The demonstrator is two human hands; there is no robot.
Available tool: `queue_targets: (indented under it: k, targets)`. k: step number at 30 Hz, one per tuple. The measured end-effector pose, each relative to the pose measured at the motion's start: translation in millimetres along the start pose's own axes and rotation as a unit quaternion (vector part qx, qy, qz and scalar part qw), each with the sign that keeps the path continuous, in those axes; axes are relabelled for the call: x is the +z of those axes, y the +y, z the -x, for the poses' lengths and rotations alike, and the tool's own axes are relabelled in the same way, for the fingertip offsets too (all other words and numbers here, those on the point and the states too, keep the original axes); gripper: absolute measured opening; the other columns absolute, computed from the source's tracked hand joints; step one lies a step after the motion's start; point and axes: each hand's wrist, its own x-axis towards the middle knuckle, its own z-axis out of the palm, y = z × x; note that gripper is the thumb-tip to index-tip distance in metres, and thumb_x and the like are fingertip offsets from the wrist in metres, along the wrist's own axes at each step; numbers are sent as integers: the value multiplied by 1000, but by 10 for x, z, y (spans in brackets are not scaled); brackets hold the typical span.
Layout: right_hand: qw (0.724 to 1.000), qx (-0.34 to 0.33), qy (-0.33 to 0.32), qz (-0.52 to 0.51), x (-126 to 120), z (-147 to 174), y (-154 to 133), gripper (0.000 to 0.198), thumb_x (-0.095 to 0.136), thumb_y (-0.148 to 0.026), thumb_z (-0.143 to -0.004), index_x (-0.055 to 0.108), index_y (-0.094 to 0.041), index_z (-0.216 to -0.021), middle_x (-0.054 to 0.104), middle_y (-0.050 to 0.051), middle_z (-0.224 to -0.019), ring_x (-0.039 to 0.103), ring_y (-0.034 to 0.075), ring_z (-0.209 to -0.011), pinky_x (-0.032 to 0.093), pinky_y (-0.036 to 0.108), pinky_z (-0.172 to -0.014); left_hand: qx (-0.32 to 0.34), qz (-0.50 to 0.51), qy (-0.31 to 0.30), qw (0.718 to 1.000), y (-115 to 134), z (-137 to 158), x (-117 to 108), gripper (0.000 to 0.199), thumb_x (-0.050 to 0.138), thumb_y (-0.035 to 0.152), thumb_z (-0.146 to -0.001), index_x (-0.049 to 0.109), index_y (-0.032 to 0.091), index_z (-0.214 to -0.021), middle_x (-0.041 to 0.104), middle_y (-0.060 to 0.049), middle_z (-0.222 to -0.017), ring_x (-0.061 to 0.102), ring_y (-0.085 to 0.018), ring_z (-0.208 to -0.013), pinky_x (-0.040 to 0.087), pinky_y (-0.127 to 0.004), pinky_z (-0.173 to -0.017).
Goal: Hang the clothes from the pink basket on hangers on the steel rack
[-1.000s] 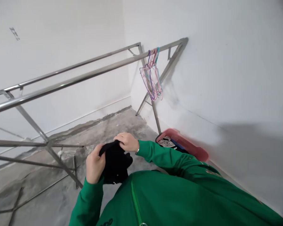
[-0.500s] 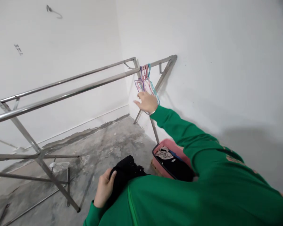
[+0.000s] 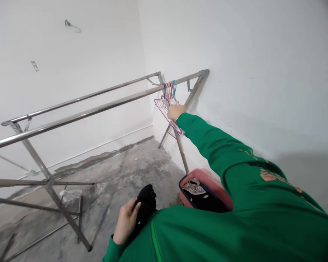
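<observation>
Currently, the left hand (image 3: 126, 220) grips a bunched black cloth (image 3: 147, 196) between thumb and fingers, low before the green jacket (image 3: 191, 233). The right hand (image 3: 176, 111) is at the hangers (image 3: 170, 89) near the far right end of the metal rack's (image 3: 98, 110) front rail; whether it grips one cannot be told. Patterned fabric (image 3: 193, 186) lies by the pink basket's (image 3: 209, 179) far left corner.

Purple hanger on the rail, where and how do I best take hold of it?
Probably pinch the purple hanger at its neck, just under the hook, coming from the left of the picture. It hangs at the left end of the bunch, with the other hangers crowding its right. The hook sits over the rail, so lift before drawing it away.
</observation>
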Motion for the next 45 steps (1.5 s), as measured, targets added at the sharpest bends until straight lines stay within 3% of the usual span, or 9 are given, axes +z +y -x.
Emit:
queue_targets:
  k: [5, 12, 17, 23, 30, 33, 37, 40, 45]
  targets:
    - [995, 12, 74, -71, -10, 11, 85, 36, 41, -22, -88, 54, -4, -117, 64, 25, -110, 60, 31, -99, 43, 38, -84, -8, -3, 3, 1000, 48, -33, 49, 39, 45, 50, -88, 69, 20, -93, 74, -6, -86, 68, -23, -78, 55, -31, -74]
    - [953, -86, 160, -244, 133, 569, 67, 9, 42, -19, -82, 51, -18, -82, 59, 8, -76, 55, 19, -74, 44, 32, -73, -16, -26, 12, 999, 7, -132, 4, 35, 44, 46, -87, 67, 20, -88, 74, -4, -84, 69, -22, -80, 54, -30, -73]
    - [817, -105, 185, -535, 714, 1446, -107, 17, 48, -37, -83, 40, -22, -86, 52, 0, -75, 49, 12, -59, 43, 28, -56, -27, -50, 81, 995, 49, -298, -285, 37, 47, 45, -81, 70, 17, -92, 75, -8, -96, 68, -25, -93, 53, -35, -88]
    - [691, -70, -32, -718, 1176, 1970, -304, 38, 63, -52, -79, 53, -22, -100, 54, -4, -67, 35, 5, -41, 26, 21, -38, -35, -75, 94, 992, 199, -588, -569, 34, 56, 47, -78, 70, 19, -90, 74, -4, -92, 66, -24, -91, 52, -33, -88]
    - [696, -196, -197, -663, 1315, 2082, 273, 21, 73, -44, -76, 74, -23, -80, 58, 0, -58, 50, 11, -50, 39, 26, -45, -57, -15, 86, 995, 180, -768, -554, 27, 58, 38, -80, 69, 15, -88, 70, -2, -80, 64, -19, -79, 53, -30, -76]
    - [676, -337, -277, -594, 1208, 2062, 240, 17, 71, -43, -78, 75, -26, -80, 68, 5, -99, 64, 21, -92, 55, 37, -81, -56, -33, 79, 995, 223, -773, -591, 27, 58, 37, -82, 69, 13, -89, 69, -3, -80, 63, -18, -78, 52, -30, -75]
    - [682, -477, -272, -483, 1204, 2048, -366, 21, 63, -43, -83, 76, -27, -88, 29, -3, -156, 23, 28, -145, 21, 50, -120, -29, -92, -6, 995, 429, -793, -562, 30, 56, 37, -84, 69, 13, -96, 69, -3, -83, 62, -19, -83, 51, -31, -80]
    - [673, -536, -241, -448, 1359, 2049, -878, 22, 63, -41, -82, 76, -24, -84, 40, 3, -149, 24, 32, -142, 12, 55, -120, 11, -148, -80, 986, 576, -793, -536, 30, 53, 36, -85, 69, 15, -101, 68, -2, -86, 62, -19, -87, 50, -31, -84]
    - [668, -468, -332, -475, 1481, 2060, -1096, 26, 57, -41, -83, 69, -18, -81, 64, 6, -96, 58, 19, -88, 49, 38, -86, 77, -300, -71, 948, 375, -730, -601, 26, 49, 21, -84, 66, 18, -104, 62, -6, -100, 60, -24, -99, 46, -37, -90]
